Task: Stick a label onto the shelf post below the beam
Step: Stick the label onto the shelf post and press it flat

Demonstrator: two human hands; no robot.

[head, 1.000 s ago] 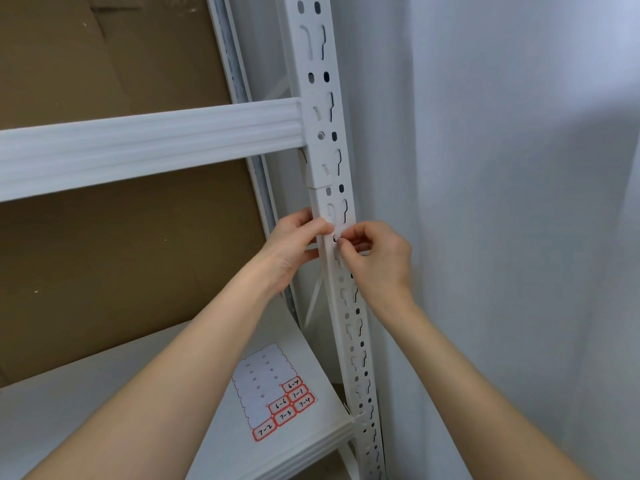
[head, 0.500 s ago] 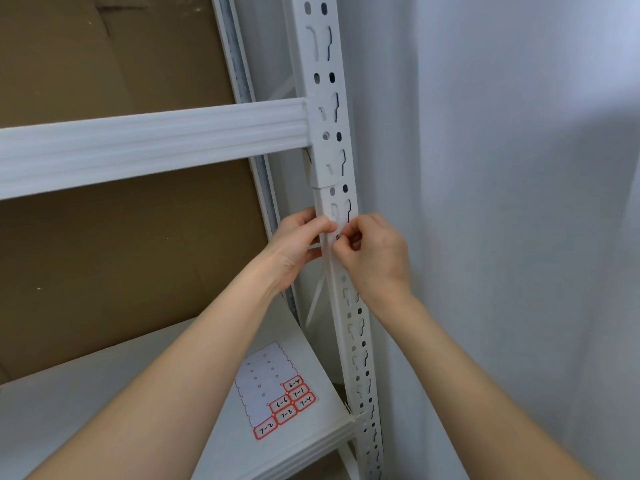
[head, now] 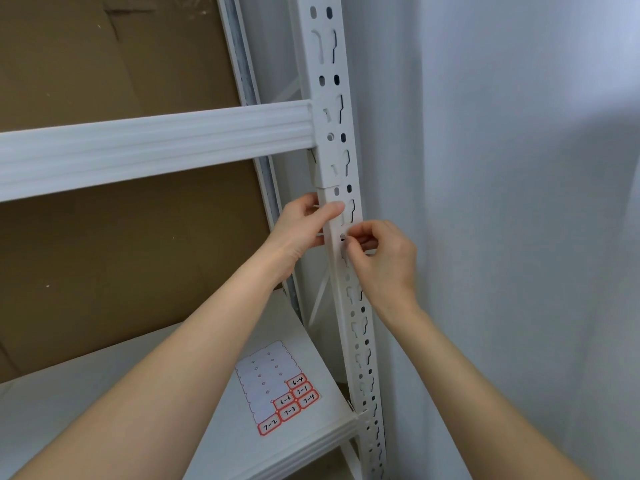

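Barely anything moves: the left hand still grips the shelf post under the beam, the right hand stays pinched against it; label hidden, pressing seemingly unfinished

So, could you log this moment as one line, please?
phase: applying | left hand: grips post below beam | right hand: pinches label, barely visible, against post | label sheet: on shelf

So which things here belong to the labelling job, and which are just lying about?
Job: shelf post; beam; left hand gripping the post; right hand, fingertips on the post (label itself hidden); label sheet on the shelf board.
Lying about: cardboard behind; white wall.
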